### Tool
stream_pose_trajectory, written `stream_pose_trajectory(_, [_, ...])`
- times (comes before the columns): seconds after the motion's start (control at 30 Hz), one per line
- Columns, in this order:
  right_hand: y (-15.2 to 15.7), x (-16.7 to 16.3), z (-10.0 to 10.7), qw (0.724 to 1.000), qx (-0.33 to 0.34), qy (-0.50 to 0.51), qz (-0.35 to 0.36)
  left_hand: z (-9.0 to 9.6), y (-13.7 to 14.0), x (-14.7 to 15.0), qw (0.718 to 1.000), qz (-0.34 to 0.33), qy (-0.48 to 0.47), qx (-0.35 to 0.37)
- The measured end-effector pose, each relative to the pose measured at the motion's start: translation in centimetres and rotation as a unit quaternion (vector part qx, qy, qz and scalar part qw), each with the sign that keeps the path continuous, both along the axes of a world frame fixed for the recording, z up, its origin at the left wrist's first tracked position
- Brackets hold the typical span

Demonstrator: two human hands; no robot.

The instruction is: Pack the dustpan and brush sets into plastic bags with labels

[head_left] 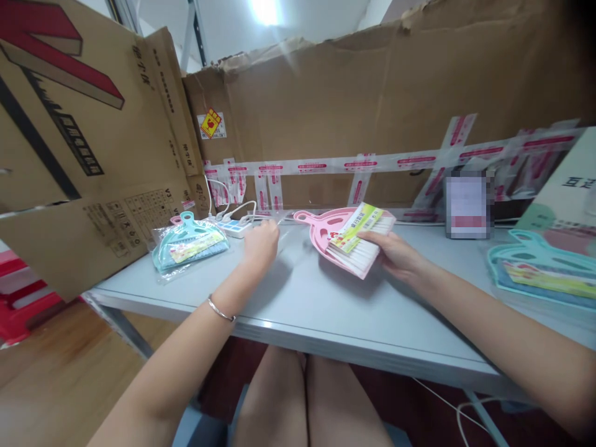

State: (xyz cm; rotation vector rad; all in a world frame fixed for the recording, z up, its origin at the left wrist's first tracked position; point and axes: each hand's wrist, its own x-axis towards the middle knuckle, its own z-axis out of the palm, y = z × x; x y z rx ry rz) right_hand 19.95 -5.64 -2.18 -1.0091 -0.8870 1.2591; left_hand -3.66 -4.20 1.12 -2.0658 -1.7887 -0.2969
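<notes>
My right hand (395,251) grips a pink dustpan (321,239) with a white-bristled brush (358,257) and a yellow-green printed card (358,226) on it. The set is tilted above the table, its handle pointing left. To the left, my left hand (261,243) is closed in a pinch on thin clear plastic, which looks like a bag (283,218). Past that hand lies a turquoise dustpan set (190,242) in clear wrapping, with a bit of pink behind it. Another turquoise dustpan set (542,267) lies at the right end of the table.
A white power strip (236,228) with cables sits behind my left hand. Taped cardboard (316,112) walls the back of the grey table (298,304), and a large carton (93,155) stands left. A phone-like device (467,202) leans at the back right. Red stools (18,298) stand at far left.
</notes>
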Motion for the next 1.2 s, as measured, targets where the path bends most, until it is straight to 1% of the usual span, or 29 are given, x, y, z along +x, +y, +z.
stream_pose_trajectory(0.1, [-0.5,-0.4,0.1,0.999,-0.012,0.001,0.029,-0.6,-0.1,-0.2,1.000,-0.001,-0.012,0.024])
stream_pose_trajectory(0.17, [-0.9,-0.8,0.2,0.998,-0.023,-0.001,0.050,-0.9,-0.2,0.0,0.999,-0.018,-0.015,0.033])
stream_pose_trajectory(0.37, [-2.1,-2.4,0.1,0.992,-0.058,-0.016,0.107,-1.2,-1.0,0.8,0.994,-0.098,-0.020,0.048])
stream_pose_trajectory(0.43, [-2.6,-2.9,0.0,0.991,-0.067,-0.021,0.118,-1.2,-1.4,1.0,0.991,-0.126,-0.020,0.047])
stream_pose_trajectory(0.53, [-3.5,-3.6,-0.1,0.987,-0.098,-0.019,0.129,-1.2,-1.8,1.1,0.984,-0.171,-0.022,0.042])
stream_pose_trajectory(0.6, [-4.3,-3.8,-0.3,0.986,-0.117,0.000,0.122,-1.1,-2.0,1.1,0.980,-0.196,-0.024,0.036])
stream_pose_trajectory(0.77, [-7.4,-4.4,-0.4,0.983,-0.143,0.095,0.066,-1.1,-2.8,1.4,0.962,-0.263,-0.068,0.022])
stream_pose_trajectory(0.9, [-9.7,-5.0,-0.3,0.975,-0.167,0.132,0.056,-1.1,-4.1,1.9,0.950,-0.299,-0.093,-0.003])
stream_pose_trajectory(1.1, [-10.6,-5.9,-0.2,0.974,-0.160,0.133,0.086,-1.3,-5.4,2.3,0.939,-0.333,-0.084,-0.020])
stream_pose_trajectory(1.2, [-10.7,-6.2,-0.3,0.972,-0.172,0.139,0.081,-1.4,-5.9,1.9,0.932,-0.351,-0.084,-0.022])
